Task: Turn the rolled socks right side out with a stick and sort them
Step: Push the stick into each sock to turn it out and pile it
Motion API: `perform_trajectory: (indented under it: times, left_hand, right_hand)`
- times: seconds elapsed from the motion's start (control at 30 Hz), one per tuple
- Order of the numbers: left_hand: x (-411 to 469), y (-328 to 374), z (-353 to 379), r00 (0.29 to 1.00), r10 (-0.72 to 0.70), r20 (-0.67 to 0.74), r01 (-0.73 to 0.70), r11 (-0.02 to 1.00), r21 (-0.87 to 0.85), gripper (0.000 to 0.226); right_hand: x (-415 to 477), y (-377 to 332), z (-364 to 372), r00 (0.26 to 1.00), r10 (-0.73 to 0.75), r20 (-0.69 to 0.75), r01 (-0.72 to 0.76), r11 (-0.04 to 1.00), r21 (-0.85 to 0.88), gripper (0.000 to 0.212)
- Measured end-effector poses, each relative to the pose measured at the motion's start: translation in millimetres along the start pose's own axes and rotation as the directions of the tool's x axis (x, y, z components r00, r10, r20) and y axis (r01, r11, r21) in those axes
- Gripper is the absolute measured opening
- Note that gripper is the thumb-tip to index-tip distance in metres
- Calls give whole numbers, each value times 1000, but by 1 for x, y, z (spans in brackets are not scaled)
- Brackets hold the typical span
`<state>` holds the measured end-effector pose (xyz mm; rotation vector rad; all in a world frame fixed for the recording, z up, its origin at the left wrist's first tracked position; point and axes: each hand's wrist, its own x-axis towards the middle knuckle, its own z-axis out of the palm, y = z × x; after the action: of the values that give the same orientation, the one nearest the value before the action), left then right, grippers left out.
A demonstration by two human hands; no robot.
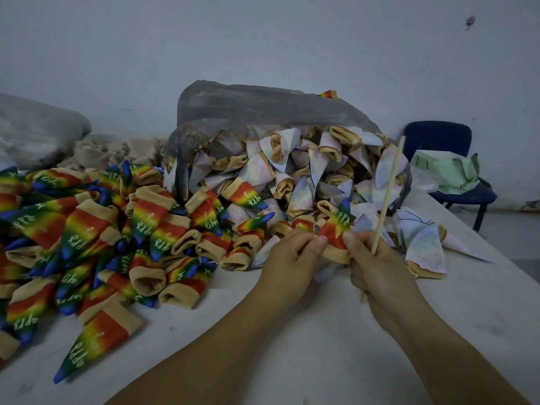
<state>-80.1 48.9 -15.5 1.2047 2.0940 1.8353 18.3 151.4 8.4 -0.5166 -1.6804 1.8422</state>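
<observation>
Just in front of the clear plastic bag (263, 106), both hands hold one rainbow sock (336, 229) above the table (263, 317). The left hand (289, 255) pinches its tan cuff between thumb and fingertips. The right hand (377, 267) pinches the cuff's other side, its fingers also curled round a thin stick (390, 191) that slants up across the bag's mouth. Pale inside-out socks (292, 171) spill from the bag. Left of the bag lies a heap of rainbow socks (87, 229).
</observation>
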Motion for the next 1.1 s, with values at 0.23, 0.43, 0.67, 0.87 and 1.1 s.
perform_trajectory:
  times: [0.23,0.43,0.67,0.87,1.1]
  left_hand:
    - [-2,1,1,870,-327,368,486,442,-754,28]
    - [-4,3,6,970,-214,112,233,954,-191,50]
    - [2,-1,8,943,-321,85,322,826,-462,7]
    - [4,6,-3,931,-349,103,340,730,-593,18]
    - [-2,1,1,999,-39,-13,39,999,27,11]
  right_hand:
    - [0,-1,0,994,63,88,-79,979,190,17]
    - [1,11,2,977,-209,-53,163,878,-451,16]
    - [1,12,5,948,-315,50,248,628,-738,15]
    - [2,8,1,963,-266,33,237,791,-564,16]
    - [0,2,0,999,-39,-26,39,999,0,15]
